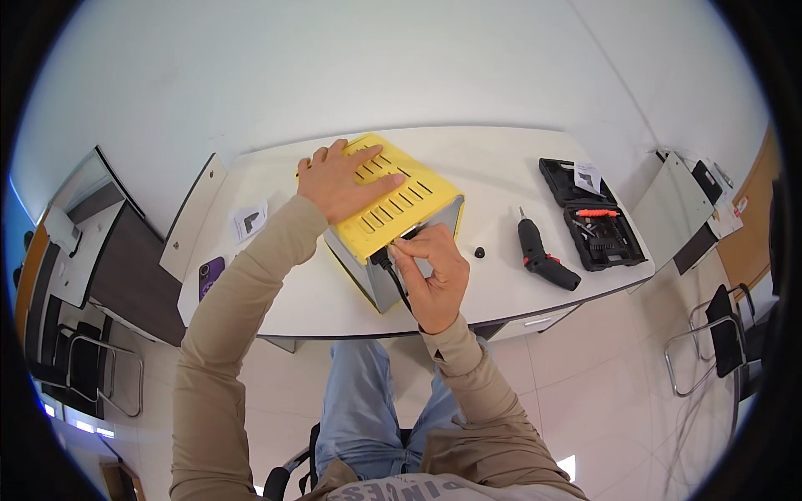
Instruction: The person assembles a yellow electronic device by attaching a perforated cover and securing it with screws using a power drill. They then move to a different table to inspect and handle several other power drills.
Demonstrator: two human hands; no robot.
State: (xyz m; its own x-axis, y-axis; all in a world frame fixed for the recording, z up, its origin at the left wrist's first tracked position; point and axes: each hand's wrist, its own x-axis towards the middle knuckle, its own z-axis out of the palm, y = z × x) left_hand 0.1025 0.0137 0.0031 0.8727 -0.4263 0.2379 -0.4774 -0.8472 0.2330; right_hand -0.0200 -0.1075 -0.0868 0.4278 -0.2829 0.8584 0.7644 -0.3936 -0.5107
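Note:
A yellow metal case [422, 174] with rows of vent slots and grey sides lies at an angle on the white table [493, 179]. My left hand [338, 185] rests flat on its top, fingers spread. At the near edge, the thumb and fingers of my right hand [436, 271] are pinched together; whatever is between them is too small or hidden to make out. Just left of that pinch, a black cable [394, 275] enters the near side of the case and hangs toward the table's front edge. A small black round knob [479, 252] lies right of the case.
A black power screwdriver [543, 257] with a bit lies on the right, beside an open tool case [603, 238] of bits. Printed leaflet [250, 221] and purple phone [210, 274] lie at left. Chairs [718, 330] and side desks stand around.

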